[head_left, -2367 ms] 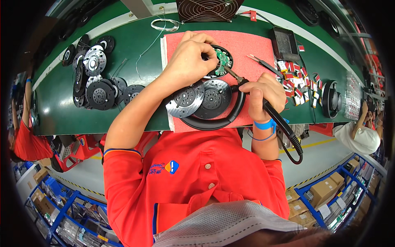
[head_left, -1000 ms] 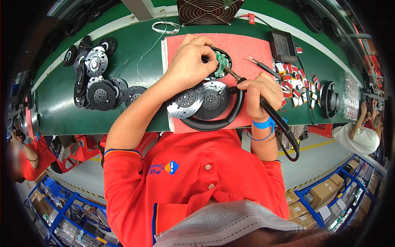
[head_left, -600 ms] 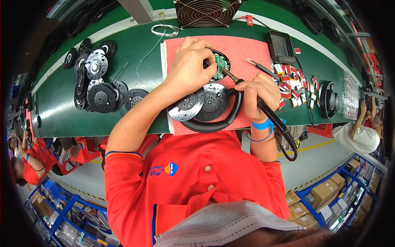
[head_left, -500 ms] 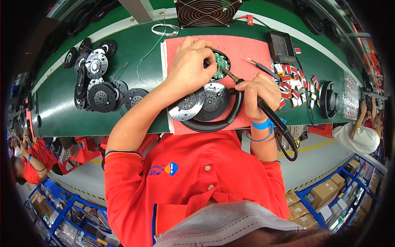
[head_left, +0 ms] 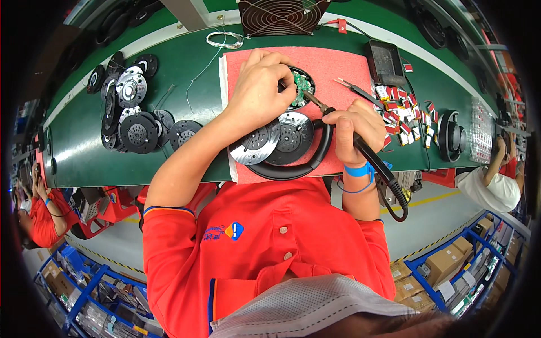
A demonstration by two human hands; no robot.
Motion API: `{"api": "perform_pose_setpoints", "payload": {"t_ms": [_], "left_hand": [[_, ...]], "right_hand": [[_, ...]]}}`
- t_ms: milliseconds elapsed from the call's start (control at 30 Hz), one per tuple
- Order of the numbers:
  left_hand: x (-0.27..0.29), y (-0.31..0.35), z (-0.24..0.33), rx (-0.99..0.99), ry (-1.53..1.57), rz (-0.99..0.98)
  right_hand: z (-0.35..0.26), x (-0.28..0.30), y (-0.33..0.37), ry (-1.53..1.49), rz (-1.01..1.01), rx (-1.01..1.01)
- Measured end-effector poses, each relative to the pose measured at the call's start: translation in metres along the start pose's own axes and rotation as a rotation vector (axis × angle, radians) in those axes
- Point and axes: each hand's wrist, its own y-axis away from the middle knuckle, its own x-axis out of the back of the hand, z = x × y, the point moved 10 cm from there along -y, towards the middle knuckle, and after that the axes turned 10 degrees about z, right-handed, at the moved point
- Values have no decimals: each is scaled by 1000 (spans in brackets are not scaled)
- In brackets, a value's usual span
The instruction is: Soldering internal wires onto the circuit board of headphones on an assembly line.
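Note:
My right hand [head_left: 359, 130] is wrapped round a soldering iron [head_left: 378, 163]; its metal tip reaches the green circuit board [head_left: 301, 84] in a round black housing. My left hand [head_left: 260, 84] is closed at the left rim of that housing, thumb and fingers pinched; whatever sits between them is hidden. The housing joins a black curved band [head_left: 326, 152], like a headphone headband. Inside the band lie a black perforated disc [head_left: 293, 141] and a silver-rimmed disc [head_left: 258, 147], partly under my left wrist. All of it rests on a pink foam mat [head_left: 338, 67].
Several black and silver discs [head_left: 140, 134] lie on the green table at left. Tweezers [head_left: 360, 93], a pile of small red-and-white battery packs [head_left: 401, 112] and a black tray [head_left: 386, 63] are at right. A fan [head_left: 284, 17] stands behind the mat, near coiled wire [head_left: 224, 39].
Both my hands and the soldering iron stay nearly in place at the circuit board. At the far left, a co-worker in red has shifted position slightly.

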Motion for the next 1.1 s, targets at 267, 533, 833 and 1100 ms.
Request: {"api": "perform_pose_setpoints", "payload": {"t_ms": [267,533,833,1100], "left_hand": [[1,3,1,6,4,-9],[-6,-4,-3,36,42,-70],[-5,-1,-8,82,122,-81],[-7,-6,-12,89,181,-116]], "right_hand": [[-1,4,2,0,22,5],[3,13,3,-17,71,0],[4,22,6,-62,120,26],[7,22,1,-54,171,69]]}}
